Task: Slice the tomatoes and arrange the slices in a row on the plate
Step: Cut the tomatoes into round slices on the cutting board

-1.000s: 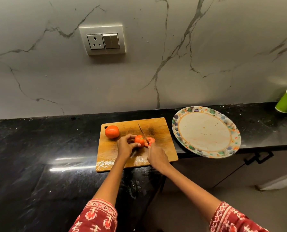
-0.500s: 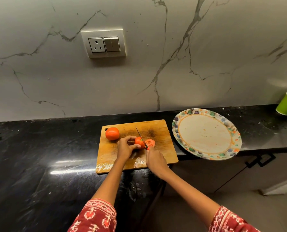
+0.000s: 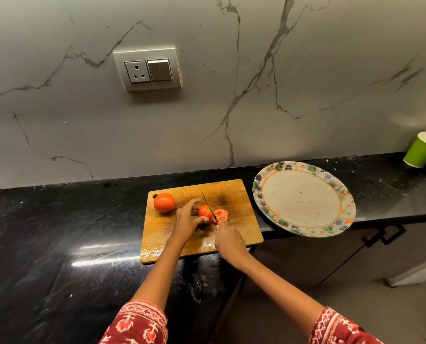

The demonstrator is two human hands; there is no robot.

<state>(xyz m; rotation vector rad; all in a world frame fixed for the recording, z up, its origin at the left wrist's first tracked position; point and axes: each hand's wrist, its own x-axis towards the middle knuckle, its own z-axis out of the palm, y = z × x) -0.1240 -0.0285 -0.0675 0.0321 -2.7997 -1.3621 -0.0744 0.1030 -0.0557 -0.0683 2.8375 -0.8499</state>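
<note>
Black bench [image 3: 58, 232]: on the cutting board [image 3: 231, 194], left hand [image 3: 186, 223] grips a half-hidden tomato [image 3: 204, 212]; right hand [image 3: 228, 240] apparently clasps the knife [image 3: 208, 204], handle hidden.

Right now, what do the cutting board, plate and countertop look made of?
Cutting board: wood, matte, visible grain and a dark worn patch. Plate: cannot tell ceramic, melamine or paper; smooth with a printed floral rim. Countertop: polished black stone, likely granite, speckled with glossy reflections.
</note>
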